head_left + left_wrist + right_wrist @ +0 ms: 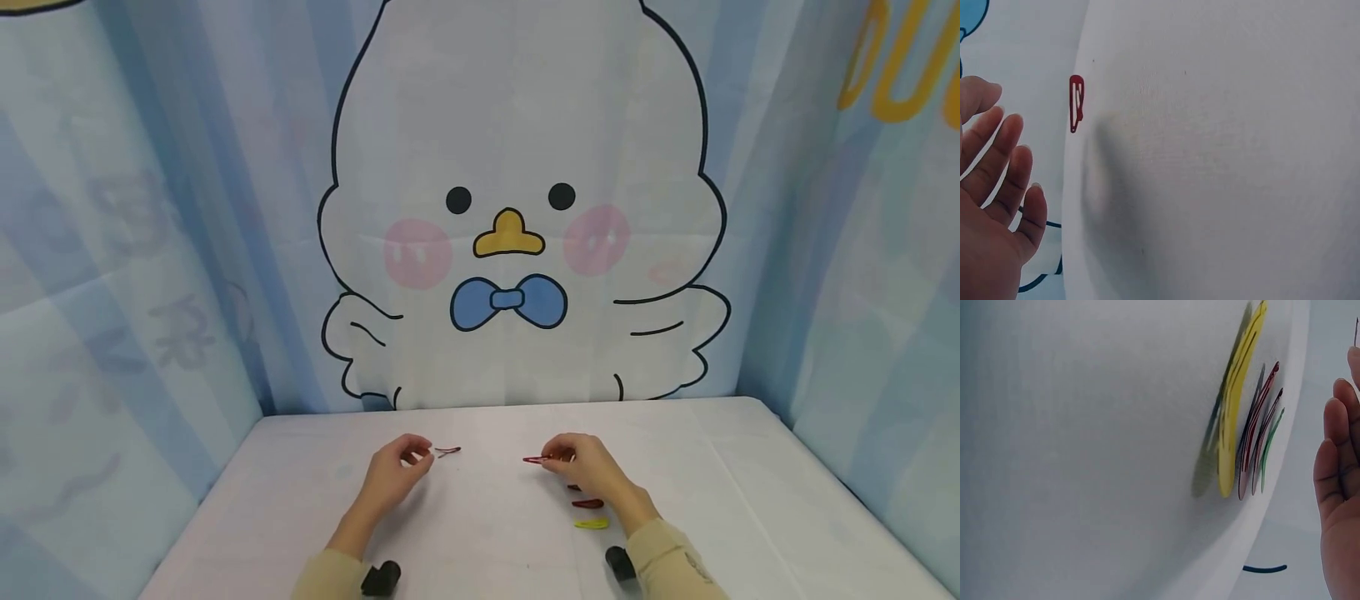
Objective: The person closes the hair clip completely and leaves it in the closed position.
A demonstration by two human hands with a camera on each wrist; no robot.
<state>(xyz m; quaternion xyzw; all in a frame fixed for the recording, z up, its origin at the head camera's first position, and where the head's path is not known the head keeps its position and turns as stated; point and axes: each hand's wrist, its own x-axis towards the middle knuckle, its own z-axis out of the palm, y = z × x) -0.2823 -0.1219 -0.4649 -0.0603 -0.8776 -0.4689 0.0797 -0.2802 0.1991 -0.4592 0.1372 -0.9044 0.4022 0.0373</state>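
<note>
Near the far middle of the table, my right hand (588,463) pinches a red snap hair clip (534,460) between thumb and fingertips. Its tip points left; only a sliver of it shows at the upper edge of the right wrist view. Another red hair clip (1077,104) lies snapped open on the table, just right of my left hand (997,187). The left fingers are loosely bent and apart, a small gap from that clip, holding nothing. Under and in front of the right hand lie a yellow clip (1235,412), two dark red clips (1259,428) and a green clip (1272,450), side by side.
A white cloth (487,533) covers the table. Behind it hangs a curtain (510,108) printed with a chick in a blue bow tie, and more curtains close both sides. Black devices (382,578) sit by both wrists.
</note>
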